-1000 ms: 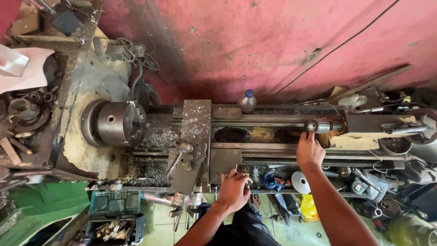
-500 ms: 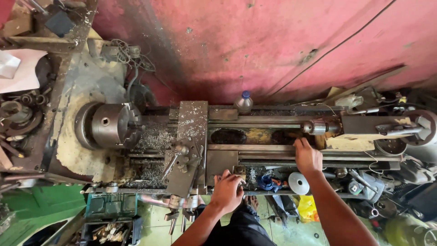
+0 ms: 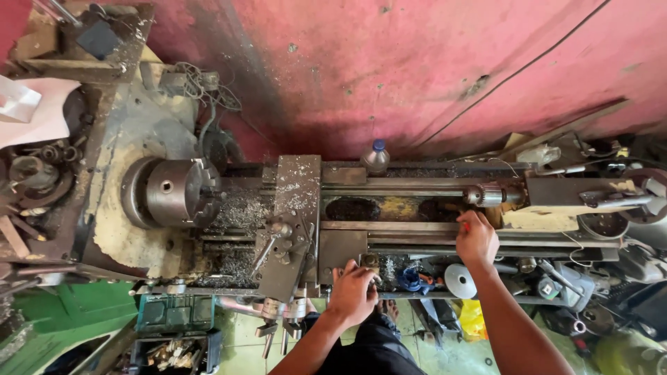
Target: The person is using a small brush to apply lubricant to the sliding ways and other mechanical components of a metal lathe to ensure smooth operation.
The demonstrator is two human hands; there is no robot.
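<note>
I look down on a worn metal lathe [image 3: 424,229] with its chuck [image 3: 170,193] at the left and swarf on the bed. My left hand [image 3: 353,293] grips a handwheel on the front of the carriage [image 3: 292,229]; the wheel is mostly hidden under my fingers. Resting on the bed ways, my right hand [image 3: 476,237] holds something small and red, just below the drill chuck [image 3: 486,195] of the tailstock [image 3: 590,194]. What the red thing is cannot be told.
A plastic bottle [image 3: 376,155] stands behind the bed against the pink wall. Tools and parts crowd the shelf at right. A green toolbox [image 3: 174,312] sits on the floor at lower left. Gears and a white paper [image 3: 31,111] lie on the headstock side.
The view has drifted slightly, so the lathe sits further right in the frame. My right hand has slid down from the drill chuck onto the bed ways. My left hand stays on the handwheel.
</note>
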